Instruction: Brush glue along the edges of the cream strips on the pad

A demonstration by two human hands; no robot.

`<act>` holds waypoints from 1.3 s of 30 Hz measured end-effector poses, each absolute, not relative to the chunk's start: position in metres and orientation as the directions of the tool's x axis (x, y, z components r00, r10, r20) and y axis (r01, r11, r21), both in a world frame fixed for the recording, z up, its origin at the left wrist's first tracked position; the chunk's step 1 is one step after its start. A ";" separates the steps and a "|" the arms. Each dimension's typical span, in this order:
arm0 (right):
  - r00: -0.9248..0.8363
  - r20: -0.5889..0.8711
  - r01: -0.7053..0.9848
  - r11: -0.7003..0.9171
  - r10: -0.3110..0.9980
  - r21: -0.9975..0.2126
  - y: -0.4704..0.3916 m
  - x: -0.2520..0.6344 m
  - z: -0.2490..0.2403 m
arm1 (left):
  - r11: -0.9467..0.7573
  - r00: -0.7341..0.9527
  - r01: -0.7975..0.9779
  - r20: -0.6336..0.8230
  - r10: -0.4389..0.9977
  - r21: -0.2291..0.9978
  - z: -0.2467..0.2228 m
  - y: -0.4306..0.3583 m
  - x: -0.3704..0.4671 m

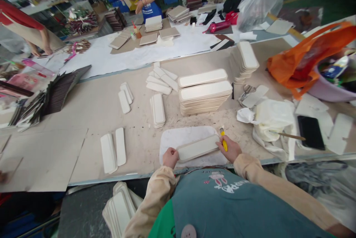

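Head view: left hand (170, 157), fingers (174, 152) pinched, holds one strip (197, 149); right hand (230, 149), closed round one cutter (223, 140), touches the strip's other end; one mat (178, 135) lies beneath.

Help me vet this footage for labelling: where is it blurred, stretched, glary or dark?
Head view: the orange bag at right looks smeared and stretched, the upper-left background soft; the clear plastic catches pale sheen; beneath the table at lower left is dark; the right hand and yellow tool are readable.

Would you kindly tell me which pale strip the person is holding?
The strip over the white sheet, with the left hand and right hand at its ends; neither hand touches the other strips.
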State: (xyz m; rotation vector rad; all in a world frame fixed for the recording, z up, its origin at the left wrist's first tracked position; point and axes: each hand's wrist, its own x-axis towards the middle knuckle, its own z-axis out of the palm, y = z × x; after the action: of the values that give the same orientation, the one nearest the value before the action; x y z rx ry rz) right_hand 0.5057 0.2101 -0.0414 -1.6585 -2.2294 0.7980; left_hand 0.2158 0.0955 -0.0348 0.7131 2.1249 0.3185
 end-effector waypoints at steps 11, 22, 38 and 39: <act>-0.313 -0.120 0.787 0.187 0.942 -0.588 0.211 0.504 -0.044 | 0.820 -0.483 0.236 -0.669 0.565 0.522 -0.034 0.078 0.227; -0.329 -0.098 0.786 0.215 0.939 -0.579 0.211 0.505 -0.048 | 0.818 -0.486 0.298 -0.659 0.573 0.492 -0.043 0.079 0.224; -0.294 -0.114 0.787 0.173 0.949 -0.593 0.212 0.505 -0.052 | 0.786 -0.474 0.450 -0.632 0.613 0.425 -0.034 0.085 0.224; -0.292 -0.113 0.787 0.171 0.950 -0.593 0.212 0.506 -0.053 | 0.784 -0.474 0.457 -0.630 0.615 0.421 -0.033 0.085 0.224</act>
State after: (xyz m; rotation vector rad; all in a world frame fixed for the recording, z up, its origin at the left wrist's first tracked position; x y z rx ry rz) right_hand 0.5057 0.2124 -0.0526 -1.6659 -2.1682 0.8198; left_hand 0.2236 0.0855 -0.0333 0.7926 2.1528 0.2458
